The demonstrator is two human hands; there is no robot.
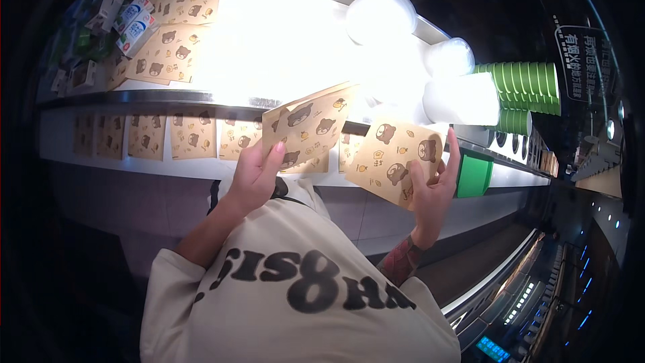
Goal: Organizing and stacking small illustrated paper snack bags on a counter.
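My left hand (258,177) grips a small stack of brown kraft paper bags (316,126) printed with cartoon bears, thumb on top. A single bag of the same print (387,154) is held tilted in my right hand (434,189), between the thumb and the fingers behind it, with the index finger stretched out. The two hands are apart, in front of my body and over the counter's near edge. Below the metal edge, a row of several such bags (193,136) lies side by side on the lower white ledge (55,136), partly hidden by the left hand's stack.
More bear-print bags (169,55) lie on the bright upper counter at left, beside milk cartons (135,30). To the right are clear plastic lids (388,15), a white cup stack (461,98), green paper cups (524,85) and a green bin (474,175). A metal edge (176,97) runs along the counter.
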